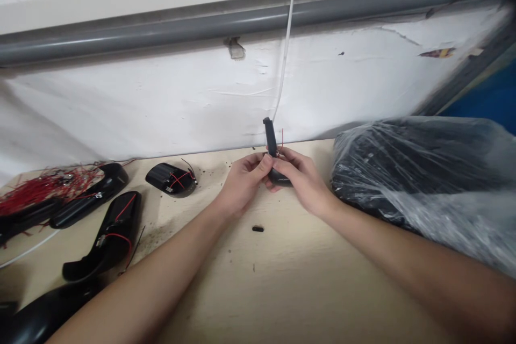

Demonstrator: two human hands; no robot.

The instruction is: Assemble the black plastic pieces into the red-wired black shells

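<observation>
Both hands meet over the table near the wall, around a black plastic housing (pixel 271 137) with a short red wire sticking out beside it. The fingers of my left hand (pixel 250 174) are closed on its left side. My right hand (pixel 297 172) grips it from the right, its thumb pressed close to the left one. The housing's narrow part points up, while its wider lower part shows below the thumbs. Fingers hide much of its middle. On the table nearer to me lies a small black oblong piece (pixel 258 229), apart from both hands.
To the left lie several black housings (pixel 116 231) with red wires and a heap of red wires (pixel 48 188). One black shell (pixel 171 179) sits nearer my left hand. A clear plastic bag (pixel 403 172) of black parts stands right. A white cable (pixel 287 37) hangs down the wall.
</observation>
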